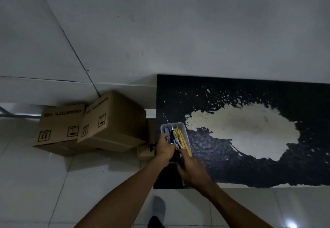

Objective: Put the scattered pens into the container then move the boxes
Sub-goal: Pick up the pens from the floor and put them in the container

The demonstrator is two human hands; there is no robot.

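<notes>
The left hand point(165, 147) reaches to the clear plastic container point(184, 129). Its fingers point(166, 136) are curled over the container's left wall, with the tips among the pens point(180, 137) inside. Whether they also pinch the black pen with the white end next to them cannot be told.

The right hand point(192, 171) is blurred at the near end of the container. Its fingers are bent toward the pen ends that stick out there, but what they hold, if anything, cannot be told.

The pens lie bunched lengthwise in the container, blue and black ones on the left and yellow patterned ones on the right.

The container sits on the black tabletop point(232, 170), near its left edge. A large pale worn patch point(250, 129) lies to the right of the container.

Two cardboard boxes point(114, 119) stand on the tiled floor point(53, 183) to the left of the container. They touch each other, and the one nearer the container is tilted.
</notes>
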